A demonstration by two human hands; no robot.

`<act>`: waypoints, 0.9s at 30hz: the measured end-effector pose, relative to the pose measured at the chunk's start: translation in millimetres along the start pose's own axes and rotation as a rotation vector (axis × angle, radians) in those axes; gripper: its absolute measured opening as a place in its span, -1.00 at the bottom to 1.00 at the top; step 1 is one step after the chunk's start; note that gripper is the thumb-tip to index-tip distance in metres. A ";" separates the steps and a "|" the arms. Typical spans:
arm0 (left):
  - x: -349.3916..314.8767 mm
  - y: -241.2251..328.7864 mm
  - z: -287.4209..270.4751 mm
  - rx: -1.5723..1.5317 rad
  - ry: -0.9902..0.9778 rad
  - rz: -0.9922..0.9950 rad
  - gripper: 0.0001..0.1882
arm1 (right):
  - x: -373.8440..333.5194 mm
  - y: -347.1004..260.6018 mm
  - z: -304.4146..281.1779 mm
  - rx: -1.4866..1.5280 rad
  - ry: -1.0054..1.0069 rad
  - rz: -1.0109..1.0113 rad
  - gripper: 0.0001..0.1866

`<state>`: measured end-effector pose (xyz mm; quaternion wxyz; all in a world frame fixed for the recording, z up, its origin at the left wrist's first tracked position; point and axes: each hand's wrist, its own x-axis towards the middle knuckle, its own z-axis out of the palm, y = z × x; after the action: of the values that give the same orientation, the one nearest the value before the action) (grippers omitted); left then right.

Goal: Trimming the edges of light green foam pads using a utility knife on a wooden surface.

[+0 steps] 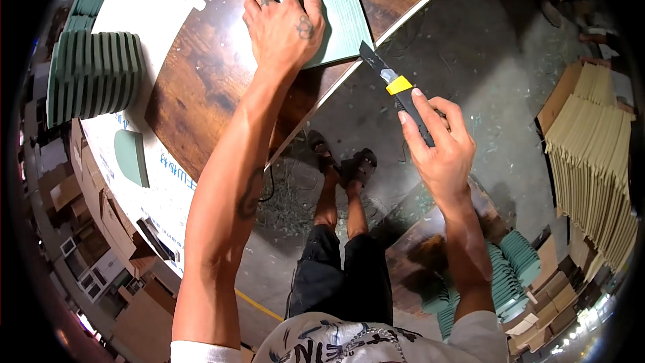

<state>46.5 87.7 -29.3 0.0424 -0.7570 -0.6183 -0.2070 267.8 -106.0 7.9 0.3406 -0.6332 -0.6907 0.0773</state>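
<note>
One green board point(342, 10) is lying beneath the left grip point(289, 30)

The board, rounded at its far end, is resting flat under the left grip, whose fingers are spreading palm down over its left part and hiding some of it. The right grip point(443, 138) is clasping the dark handle of a knife point(399, 85); its blade point(373, 59) is pointing at the board's near right corner, though whether they are touching I cannot tell.

The left forearm point(232, 175) is blocking part of the brown worktop point(195, 74). Leftward, a row of green boards point(94, 74) is standing near a smaller green piece point(132, 158).

Below, sandals point(359, 165) are standing on a grey floor point(430, 87) where scraps are lying scattered. A pale stack point(591, 154) is rising at the right, and more green pieces point(507, 282) are sitting lower right.
</note>
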 end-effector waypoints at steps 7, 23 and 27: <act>-3.9 9.5 -13.0 -0.014 0.001 -0.022 -0.41 | 3.8 5.6 -2.3 -0.017 -0.026 -0.016 -0.61; 0.5 9.8 -11.6 -0.078 0.039 0.021 -0.49 | 52.0 4.1 3.2 0.005 -0.085 -0.093 -0.61; -9.4 19.4 -20.1 -0.113 0.000 -0.066 -0.46 | 59.8 12.8 11.9 0.015 -0.080 -0.091 -0.60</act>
<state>58.3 68.2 -10.7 -0.0074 -0.7374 -0.6303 -0.2427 273.5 -44.3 14.3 0.3208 -0.5948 -0.7313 0.0920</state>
